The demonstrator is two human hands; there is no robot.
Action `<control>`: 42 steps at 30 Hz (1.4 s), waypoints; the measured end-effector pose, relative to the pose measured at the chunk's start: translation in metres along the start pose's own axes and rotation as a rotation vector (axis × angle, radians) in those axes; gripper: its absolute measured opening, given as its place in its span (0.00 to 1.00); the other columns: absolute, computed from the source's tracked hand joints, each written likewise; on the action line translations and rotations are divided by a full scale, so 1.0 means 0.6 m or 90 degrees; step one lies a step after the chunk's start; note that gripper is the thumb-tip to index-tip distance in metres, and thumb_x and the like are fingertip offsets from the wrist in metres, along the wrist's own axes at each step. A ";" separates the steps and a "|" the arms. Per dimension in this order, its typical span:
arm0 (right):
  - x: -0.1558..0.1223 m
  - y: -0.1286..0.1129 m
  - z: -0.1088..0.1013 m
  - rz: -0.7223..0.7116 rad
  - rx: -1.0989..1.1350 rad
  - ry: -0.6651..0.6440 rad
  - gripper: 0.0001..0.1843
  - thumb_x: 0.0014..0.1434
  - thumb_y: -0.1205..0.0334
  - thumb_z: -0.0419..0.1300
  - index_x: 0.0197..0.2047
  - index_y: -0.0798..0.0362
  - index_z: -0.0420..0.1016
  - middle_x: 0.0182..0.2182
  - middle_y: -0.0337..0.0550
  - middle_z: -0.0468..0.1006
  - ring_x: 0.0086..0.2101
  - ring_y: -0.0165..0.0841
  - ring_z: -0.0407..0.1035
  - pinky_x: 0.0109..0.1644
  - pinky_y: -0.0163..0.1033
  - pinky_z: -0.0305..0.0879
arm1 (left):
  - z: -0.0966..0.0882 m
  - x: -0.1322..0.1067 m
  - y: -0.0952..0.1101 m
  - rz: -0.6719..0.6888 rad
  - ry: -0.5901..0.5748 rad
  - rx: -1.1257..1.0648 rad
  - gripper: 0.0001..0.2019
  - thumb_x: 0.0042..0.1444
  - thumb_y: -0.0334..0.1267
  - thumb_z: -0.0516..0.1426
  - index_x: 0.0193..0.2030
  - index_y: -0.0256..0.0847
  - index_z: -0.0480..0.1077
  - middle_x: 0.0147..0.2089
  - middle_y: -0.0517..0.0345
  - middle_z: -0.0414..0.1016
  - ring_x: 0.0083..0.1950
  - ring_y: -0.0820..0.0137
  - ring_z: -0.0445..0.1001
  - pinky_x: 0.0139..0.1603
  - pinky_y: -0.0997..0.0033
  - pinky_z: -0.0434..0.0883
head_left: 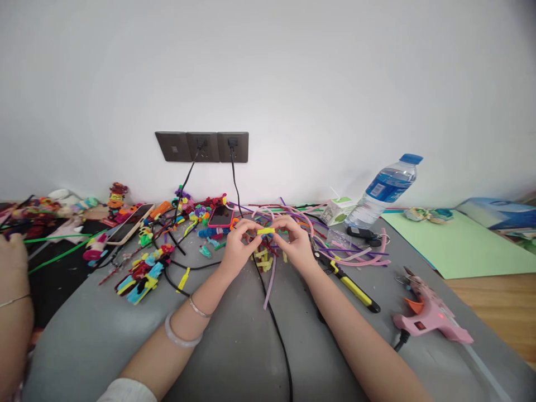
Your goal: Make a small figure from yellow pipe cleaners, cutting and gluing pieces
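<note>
The left hand point(242, 245) and the right hand point(295, 243) are meeting above the middle of the tabletop point(234, 346), and each grip is pinching one end of a short yellow piece point(266, 230) between thumb and fingers. That piece is sitting level between the fingertips, above a small heap of yellow bits point(263, 262); if either pinch were slackening, it could be dropping among them and getting hard to pick out. Too strong a pull from both sides could be bending or stretching it, since it is looking soft and slight. A lilac strand point(271, 282) is lying just below the hands, and a black cable point(276, 329) is running under them toward the near edge, so a lowered wrist could be snagging either one. Beside the right forearm, a yellow-and-black hand tool point(354, 287) is resting where a sideways sweep could be knocking it. Farther right, a pink glue gun point(439, 318) is showing a red light; it may be heating, so a careless reach could be risking a burn. Behind, a water bottle point(385, 192) is appearing to lean, perhaps only through lens distortion; a bump could be tipping it.
</note>
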State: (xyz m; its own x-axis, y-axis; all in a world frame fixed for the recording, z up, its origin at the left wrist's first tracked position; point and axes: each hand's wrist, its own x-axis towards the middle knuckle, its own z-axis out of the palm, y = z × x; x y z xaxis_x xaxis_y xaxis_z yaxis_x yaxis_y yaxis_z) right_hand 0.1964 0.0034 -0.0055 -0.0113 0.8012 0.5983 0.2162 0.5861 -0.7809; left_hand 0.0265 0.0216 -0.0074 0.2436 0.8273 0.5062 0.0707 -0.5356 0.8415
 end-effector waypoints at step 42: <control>-0.002 -0.006 0.005 -0.039 0.052 -0.044 0.02 0.59 0.65 0.60 0.36 0.50 0.70 0.36 0.44 0.72 0.39 0.37 0.67 0.45 0.44 0.63 | 0.005 -0.003 0.007 0.080 0.003 0.021 0.08 0.49 0.24 0.54 0.34 0.41 0.67 0.40 0.55 0.68 0.43 0.69 0.69 0.33 0.75 0.66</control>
State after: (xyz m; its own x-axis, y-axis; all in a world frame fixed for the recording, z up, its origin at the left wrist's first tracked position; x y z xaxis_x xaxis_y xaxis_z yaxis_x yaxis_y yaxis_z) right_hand 0.1930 0.0008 -0.0040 -0.0896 0.7682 0.6340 0.1332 0.6400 -0.7567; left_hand 0.0290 0.0172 -0.0051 0.2479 0.7543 0.6079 0.0718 -0.6401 0.7649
